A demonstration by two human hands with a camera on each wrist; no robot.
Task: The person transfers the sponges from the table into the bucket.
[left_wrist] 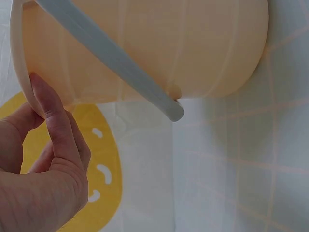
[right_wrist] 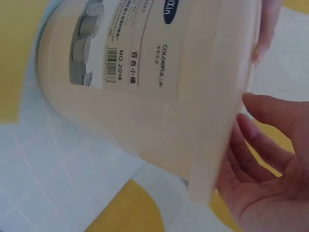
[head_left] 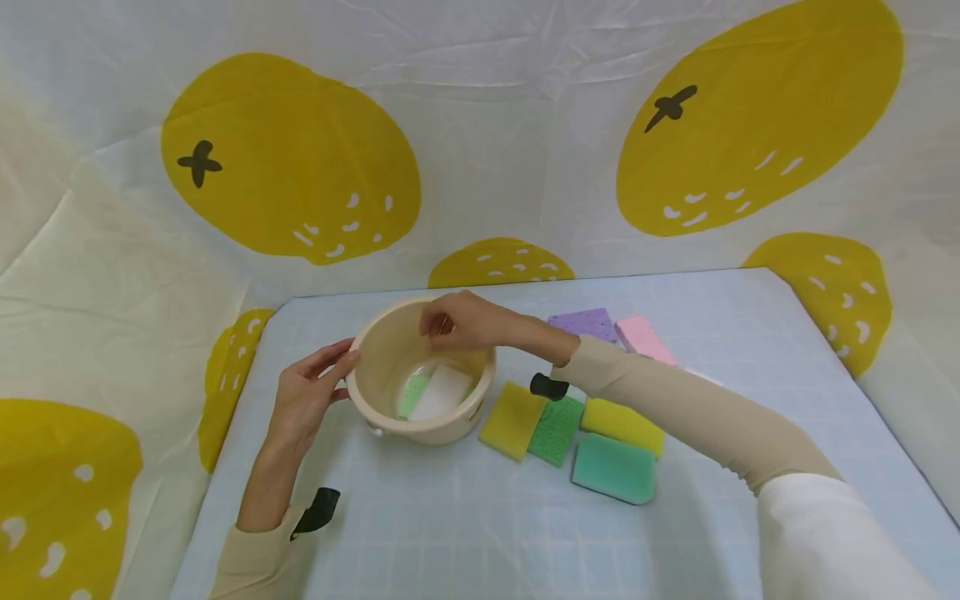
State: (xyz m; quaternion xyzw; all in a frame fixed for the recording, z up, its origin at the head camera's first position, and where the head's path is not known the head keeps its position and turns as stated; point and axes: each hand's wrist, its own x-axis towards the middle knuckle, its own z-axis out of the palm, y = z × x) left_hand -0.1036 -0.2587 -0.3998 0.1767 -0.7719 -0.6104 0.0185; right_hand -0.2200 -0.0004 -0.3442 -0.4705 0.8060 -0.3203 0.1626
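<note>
A cream plastic bucket (head_left: 431, 429) stands on the table, with a green sponge (head_left: 412, 393) and a white sponge (head_left: 442, 392) inside. At the bucket's left rim, my left hand (head_left: 307, 392) pinches the edge, thumb and fingers on either side of it in the left wrist view. My right hand (head_left: 468, 321) is over the far right part of the bucket's mouth, fingers bent and pointing inward. In the right wrist view, a gap shows between its thumb and forefinger, with nothing seen between them. The bucket's pale handle (left_wrist: 111, 53) hangs against its outer wall.
Right of the bucket lie a yellow sponge (head_left: 512, 421), a green sponge (head_left: 557, 429), another yellow sponge (head_left: 622, 427) and a teal sponge (head_left: 613, 468). Behind my right forearm are a purple sponge (head_left: 583, 324) and a pink sponge (head_left: 645, 337). A patterned curtain (head_left: 510, 167) rises behind the table.
</note>
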